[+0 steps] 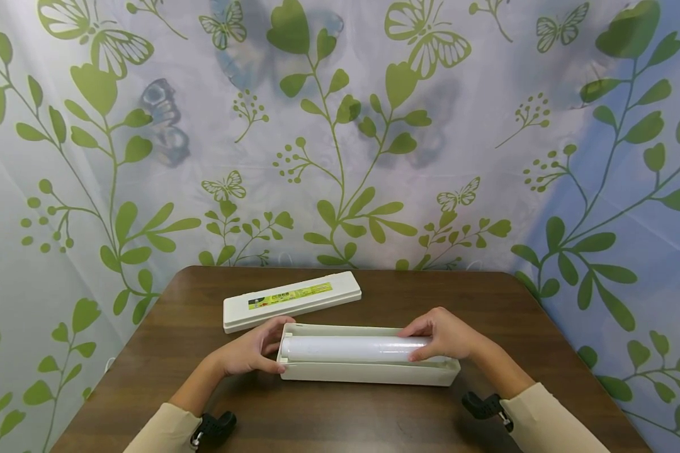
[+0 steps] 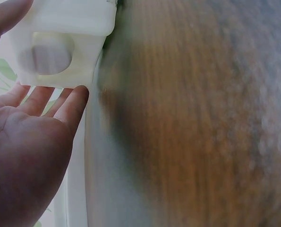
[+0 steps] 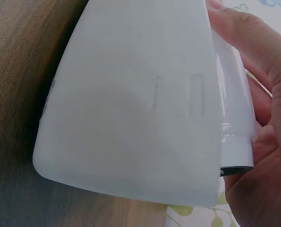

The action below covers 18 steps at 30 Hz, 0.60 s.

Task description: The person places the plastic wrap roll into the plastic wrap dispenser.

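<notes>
A long white plastic box [image 1: 368, 374], lidless, lies on the table with a white roll of cling film [image 1: 345, 348] in it. At its left end my left hand [image 1: 249, 350] grips the box, thumb at the front corner and fingers round the back. The left wrist view shows the box's end wall [image 2: 86, 59] between thumb and fingers. My right hand [image 1: 450, 335] pinches the roll near its right end, thumb in front and fingers behind. In the right wrist view, the roll [image 3: 237, 104] sticks up past the box wall [image 3: 121, 109], its dark end showing.
Behind the box, to the left, lies a white lid [image 1: 345, 286] with a yellow-green label, set at a slant. Everything rests on a brown wooden table [image 1: 328, 418]. A leaf-and-butterfly patterned curtain [image 1: 249, 207] hangs close behind it. Black wrist mounts [image 1: 218, 429] sit at both sleeves.
</notes>
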Tool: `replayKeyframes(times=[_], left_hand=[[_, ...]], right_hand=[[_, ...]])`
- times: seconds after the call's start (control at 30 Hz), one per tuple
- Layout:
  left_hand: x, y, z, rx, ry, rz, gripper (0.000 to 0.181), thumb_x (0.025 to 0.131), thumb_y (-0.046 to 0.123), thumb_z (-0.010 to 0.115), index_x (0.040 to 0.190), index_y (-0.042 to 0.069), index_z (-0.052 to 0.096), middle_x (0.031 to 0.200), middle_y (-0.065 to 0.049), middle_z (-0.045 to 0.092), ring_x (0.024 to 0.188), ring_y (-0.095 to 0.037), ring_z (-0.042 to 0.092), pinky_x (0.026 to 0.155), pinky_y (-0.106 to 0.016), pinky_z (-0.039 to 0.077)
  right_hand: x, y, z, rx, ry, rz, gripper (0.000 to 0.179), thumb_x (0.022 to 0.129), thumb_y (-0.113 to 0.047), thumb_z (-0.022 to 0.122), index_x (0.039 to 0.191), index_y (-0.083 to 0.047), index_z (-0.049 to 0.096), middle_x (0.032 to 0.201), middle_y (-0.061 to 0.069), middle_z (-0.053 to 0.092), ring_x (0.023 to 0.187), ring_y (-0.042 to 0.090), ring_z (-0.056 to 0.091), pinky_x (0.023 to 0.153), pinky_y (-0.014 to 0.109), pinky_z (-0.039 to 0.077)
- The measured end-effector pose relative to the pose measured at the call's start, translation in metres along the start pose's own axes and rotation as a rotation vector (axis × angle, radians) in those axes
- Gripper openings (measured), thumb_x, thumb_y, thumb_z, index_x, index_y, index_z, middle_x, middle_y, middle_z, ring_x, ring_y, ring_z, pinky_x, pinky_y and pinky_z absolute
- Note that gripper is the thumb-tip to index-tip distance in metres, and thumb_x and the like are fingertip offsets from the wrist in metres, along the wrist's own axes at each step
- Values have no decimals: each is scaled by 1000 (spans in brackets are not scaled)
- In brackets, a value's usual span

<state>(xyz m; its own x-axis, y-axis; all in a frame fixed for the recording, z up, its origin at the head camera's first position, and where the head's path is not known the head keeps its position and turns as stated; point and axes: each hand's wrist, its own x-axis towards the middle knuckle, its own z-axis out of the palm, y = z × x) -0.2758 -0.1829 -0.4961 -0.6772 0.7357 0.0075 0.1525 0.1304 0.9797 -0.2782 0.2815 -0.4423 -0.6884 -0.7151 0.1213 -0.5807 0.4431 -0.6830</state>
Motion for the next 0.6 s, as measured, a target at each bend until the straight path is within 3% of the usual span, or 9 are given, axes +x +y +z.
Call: replayKeyframes(times=[0.23, 0.6], left_hand=[[0, -1, 0, -5, -4, -3, 86, 85, 3, 81, 153, 6, 26, 152, -22, 38, 140, -33, 46, 102, -35, 54], [0, -2, -1, 9, -1, 1, 86, 85, 3, 81, 152, 5, 27, 150, -22, 39, 140, -35, 45, 102, -32, 53]], right_hand=[[-1, 4, 3, -18, 14, -13, 41, 79, -30, 89, 115, -13, 79, 111, -1, 78, 99, 9, 73, 86, 25, 60], [-2, 7, 8, 0, 14, 42, 42, 79, -33, 89, 115, -14, 79, 112, 1, 78, 100, 8, 73, 86, 24, 60]])
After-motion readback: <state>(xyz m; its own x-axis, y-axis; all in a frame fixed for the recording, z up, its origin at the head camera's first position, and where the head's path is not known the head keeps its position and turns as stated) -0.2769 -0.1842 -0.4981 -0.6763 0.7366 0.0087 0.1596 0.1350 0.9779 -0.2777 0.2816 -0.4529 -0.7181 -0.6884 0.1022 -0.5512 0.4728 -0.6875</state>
